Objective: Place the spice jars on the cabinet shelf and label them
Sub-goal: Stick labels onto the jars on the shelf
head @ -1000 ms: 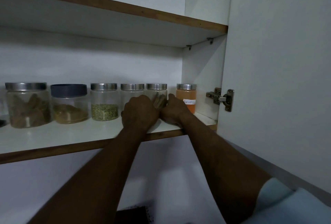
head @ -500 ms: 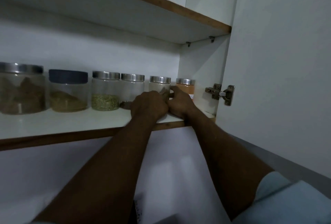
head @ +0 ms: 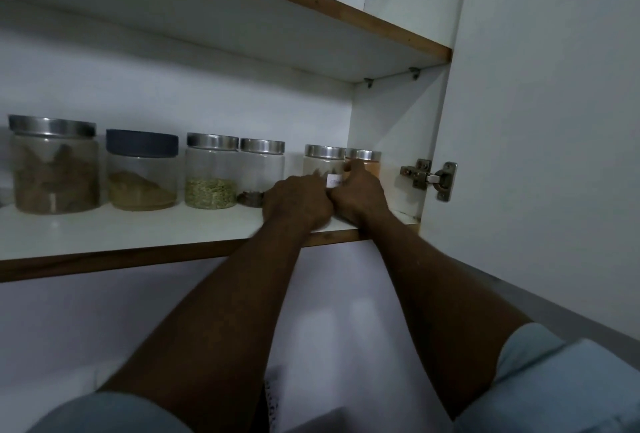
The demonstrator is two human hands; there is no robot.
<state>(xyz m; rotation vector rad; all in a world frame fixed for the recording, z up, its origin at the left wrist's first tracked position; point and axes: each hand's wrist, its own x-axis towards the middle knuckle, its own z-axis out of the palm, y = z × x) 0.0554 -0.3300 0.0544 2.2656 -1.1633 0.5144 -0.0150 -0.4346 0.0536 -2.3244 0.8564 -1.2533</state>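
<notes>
Several spice jars stand in a row on the white cabinet shelf [head: 138, 238]. The fifth one, a silver-lidded spice jar [head: 323, 161], has a small white label [head: 335, 180] on its front. My left hand [head: 298, 202] is curled against the jar's left side, fingertips at the label's left edge. On the other side my right hand [head: 360, 193] wraps the jar, one finger raised near the lid. An orange spice jar [head: 369, 160] stands just behind the right hand, mostly hidden.
To the left stand a large brown-filled jar [head: 52, 169], a dark-lidded jar [head: 142, 173], a green seed jar [head: 211, 174] and a nearly empty jar [head: 262, 169]. The open cabinet door [head: 540, 142] with its hinge [head: 429, 178] is at the right. An upper shelf [head: 381, 29] hangs overhead.
A white label now shows on the jar between my hands. Both hands stay at the jar and have shifted slightly right. The orange jar's label is now covered by my right hand.
</notes>
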